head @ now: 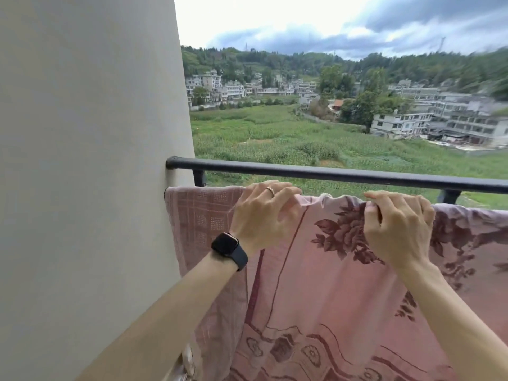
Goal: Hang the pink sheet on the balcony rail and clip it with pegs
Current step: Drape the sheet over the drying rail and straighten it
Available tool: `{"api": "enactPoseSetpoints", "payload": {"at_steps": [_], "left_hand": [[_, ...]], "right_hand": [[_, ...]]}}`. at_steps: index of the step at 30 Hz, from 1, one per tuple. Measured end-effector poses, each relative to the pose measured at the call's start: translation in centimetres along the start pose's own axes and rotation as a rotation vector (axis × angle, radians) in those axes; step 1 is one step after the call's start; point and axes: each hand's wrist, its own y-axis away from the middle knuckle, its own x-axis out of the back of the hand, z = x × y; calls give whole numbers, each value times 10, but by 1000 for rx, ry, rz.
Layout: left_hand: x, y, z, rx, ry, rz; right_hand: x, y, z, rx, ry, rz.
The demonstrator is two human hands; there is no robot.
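Observation:
The pink sheet (324, 292), patterned with dark red flowers, hangs over a lower bar just below the black balcony rail (343, 174). My left hand (264, 215), with a ring and a black watch on the wrist, grips the sheet's top fold near its left end. About a hand's width to the right, my right hand (398, 226) grips the top fold with curled fingers. The bar under the sheet is hidden by the cloth. No pegs are in view.
A plain grey wall (88, 160) fills the left side, and the rail ends against it. A checked pink cloth (203, 215) hangs at the sheet's left edge. Beyond the rail lie green fields and buildings far below.

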Motion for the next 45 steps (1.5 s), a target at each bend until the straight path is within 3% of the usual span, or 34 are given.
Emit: {"api": "enactPoseSetpoints", "payload": {"at_steps": [2,4,8,14,17,19,21,24,26,31,34,40,43,45], "left_hand": [[12,2,-36,109,-91,12],[21,8,-65,244,-193,-89],[22,6,-80,232,-236,-183],[29,-21,-104,222,-301,-266],[36,-25,-110,260,-311,-172],[41,-10,-111,377,-233,-13],[41,18,-114,581,-5,132],[39,49,-124,890,373,162],[41,55,-131,955,519,141],[52,46,-149,806,644,226],[57,24,-149,730,727,180],[56,3,-129,654,505,-5],[48,30,-124,500,279,87],[43,43,-121,464,276,283]], "right_hand": [[-3,1,-29,41,-43,-6],[-12,3,-61,156,-50,-70],[-30,-1,-80,259,56,-260],[-7,1,18,109,167,-159],[-2,-3,16,6,103,-140],[-6,-5,-11,-38,34,-127],[-13,-2,-49,11,-21,-124],[-29,5,-109,165,-68,-185],[-38,7,-139,253,-63,-247],[-48,3,-132,299,8,-210],[-44,1,-107,292,57,-168],[-32,-1,-46,105,53,-99],[-37,19,-42,225,18,17],[-43,27,-42,343,-93,161]]}}
